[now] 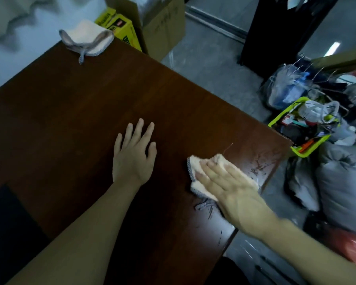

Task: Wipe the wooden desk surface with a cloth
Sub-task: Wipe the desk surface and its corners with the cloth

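Note:
The dark brown wooden desk (pixel 80 112) fills the left and middle of the head view. My right hand (pixel 232 190) lies flat, fingers together, pressing a pale peach cloth with a grey hem (pixel 199 171) onto the desk near its right edge. Wet streaks (pixel 257 167) show on the wood beside the cloth. My left hand (pixel 134 153) rests flat on the desk to the left of the cloth, fingers spread, holding nothing. A second peach cloth with grey trim (pixel 86 37) lies crumpled at the desk's far corner.
A cardboard box (pixel 164 27) and a yellow box (pixel 119 27) stand behind the far corner. On the floor to the right are a lime-green basket of clutter (pixel 275 120), plastic bags (pixel 286 87) and grey sacks (pixel 341 186). A dark cabinet (pixel 280 31) stands further back.

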Demonstrator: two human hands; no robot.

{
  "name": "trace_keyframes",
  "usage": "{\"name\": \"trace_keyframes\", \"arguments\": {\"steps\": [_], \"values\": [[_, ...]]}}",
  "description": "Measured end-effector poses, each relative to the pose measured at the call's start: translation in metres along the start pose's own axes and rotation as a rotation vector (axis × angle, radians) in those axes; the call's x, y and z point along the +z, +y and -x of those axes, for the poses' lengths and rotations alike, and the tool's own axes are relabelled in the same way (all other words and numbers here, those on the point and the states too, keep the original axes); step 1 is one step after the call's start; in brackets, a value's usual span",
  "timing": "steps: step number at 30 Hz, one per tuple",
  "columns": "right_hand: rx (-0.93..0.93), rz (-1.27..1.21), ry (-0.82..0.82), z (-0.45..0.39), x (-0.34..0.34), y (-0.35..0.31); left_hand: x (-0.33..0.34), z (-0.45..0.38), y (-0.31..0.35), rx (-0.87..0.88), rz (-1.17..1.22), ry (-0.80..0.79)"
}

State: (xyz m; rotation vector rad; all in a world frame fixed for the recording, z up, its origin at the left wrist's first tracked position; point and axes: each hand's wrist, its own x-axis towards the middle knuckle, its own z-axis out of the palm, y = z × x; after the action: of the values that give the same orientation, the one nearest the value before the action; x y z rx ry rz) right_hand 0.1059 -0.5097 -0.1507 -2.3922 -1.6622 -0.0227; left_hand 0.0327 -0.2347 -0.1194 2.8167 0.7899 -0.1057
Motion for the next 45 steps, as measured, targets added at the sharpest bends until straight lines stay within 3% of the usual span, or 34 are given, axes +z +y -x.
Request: {"name": "trace_keyframes", "arguments": {"steps": [6,9,14,16,23,25,30,34,38,41,45], "values": [[0.386,-0.042,0.016,-0.061,-0.023,0.09,0.0,0.0,-0.003,0.02,0.004,0.02],[0.498,-0.008,0.043,-0.087,-0.017,0.085,0.003,-0.002,-0.004,0.028,0.006,0.036],[0.164,0.042,0.08,-0.012,0.001,-0.031,0.001,-0.002,-0.001,0.02,-0.002,0.02],[0.09,0.006,0.058,0.013,-0.006,-0.034,0.001,-0.002,-0.001,0.015,-0.005,0.014],[0.547,0.007,0.025,-0.032,-0.03,0.114,0.0,-0.003,-0.002,0.023,0.003,0.015],[0.561,0.059,0.055,-0.032,-0.029,0.097,0.001,-0.003,-0.002,0.027,-0.002,0.02],[0.36,0.015,0.02,0.027,-0.014,-0.033,0.003,-0.003,-0.002,0.021,-0.016,0.025],[0.204,-0.004,-0.017,0.032,-0.022,0.003,0.002,-0.002,-0.001,0.028,-0.008,0.03],[0.412,0.057,0.043,-0.006,-0.023,0.059,0.003,0.002,-0.004,0.035,0.009,0.05],[0.525,0.105,0.066,-0.017,-0.02,0.036,0.002,0.0,-0.002,0.034,0.014,0.058],[0.22,0.111,-0.028,0.023,-0.009,-0.076,0.0,0.001,-0.001,0.027,0.021,0.054]]}}
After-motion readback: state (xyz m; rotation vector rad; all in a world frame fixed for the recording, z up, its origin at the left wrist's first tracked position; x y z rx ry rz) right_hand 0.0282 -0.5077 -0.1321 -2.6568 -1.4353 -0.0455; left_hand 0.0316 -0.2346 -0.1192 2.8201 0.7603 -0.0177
